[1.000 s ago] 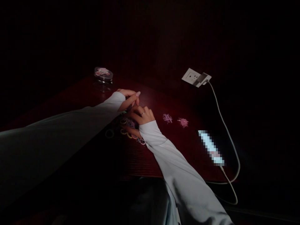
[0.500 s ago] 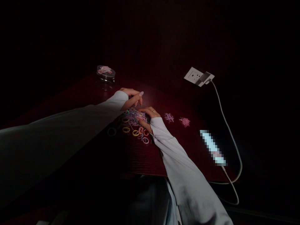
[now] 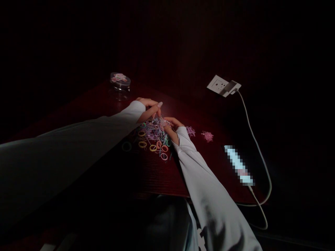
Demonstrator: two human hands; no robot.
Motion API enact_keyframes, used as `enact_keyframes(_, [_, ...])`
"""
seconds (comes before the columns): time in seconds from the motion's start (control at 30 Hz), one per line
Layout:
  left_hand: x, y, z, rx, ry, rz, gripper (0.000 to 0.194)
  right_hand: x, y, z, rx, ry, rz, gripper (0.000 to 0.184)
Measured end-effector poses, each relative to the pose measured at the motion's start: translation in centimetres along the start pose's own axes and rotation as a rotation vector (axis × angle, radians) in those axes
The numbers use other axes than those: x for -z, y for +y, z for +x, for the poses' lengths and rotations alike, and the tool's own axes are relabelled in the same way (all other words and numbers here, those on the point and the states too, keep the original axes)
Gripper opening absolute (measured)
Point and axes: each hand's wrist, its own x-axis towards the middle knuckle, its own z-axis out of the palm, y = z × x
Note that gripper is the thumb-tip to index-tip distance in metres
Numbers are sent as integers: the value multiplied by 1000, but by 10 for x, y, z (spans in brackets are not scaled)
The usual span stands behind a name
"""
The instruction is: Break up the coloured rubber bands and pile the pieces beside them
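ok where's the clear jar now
In the head view, the clear jar stands toward the far edge of the dark red table, just past the left hand and the heap of small hair ties.

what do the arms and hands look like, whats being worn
The left sleeve and right sleeve are long, loose and pale blue-grey, covering the arms down to the wrists. The left hand has long, tapered nails.

Pastel hair ties (image 3: 153, 147) (yellow, lilac, pink)
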Motion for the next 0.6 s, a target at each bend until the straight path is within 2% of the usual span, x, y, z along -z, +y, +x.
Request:
enact_keyframes(0.07, [-1, -1, 0, 2, 0, 8, 50, -1, -1, -1, 10, -26, -33, 42])
enact_keyframes(0.27, [-1, -4, 2, 3, -21, 7, 50, 5, -14, -4, 199, 7, -454, 25])
enact_keyframes(0.43, [0, -7, 2, 12, -37, -2, 50, 8, -30, -8, 255, 74, -498, 24])
enact_keyframes(0.6, [0, -8, 2, 6, -42, 9, 53, 7, -38, -10, 291, 84, -495, 24])
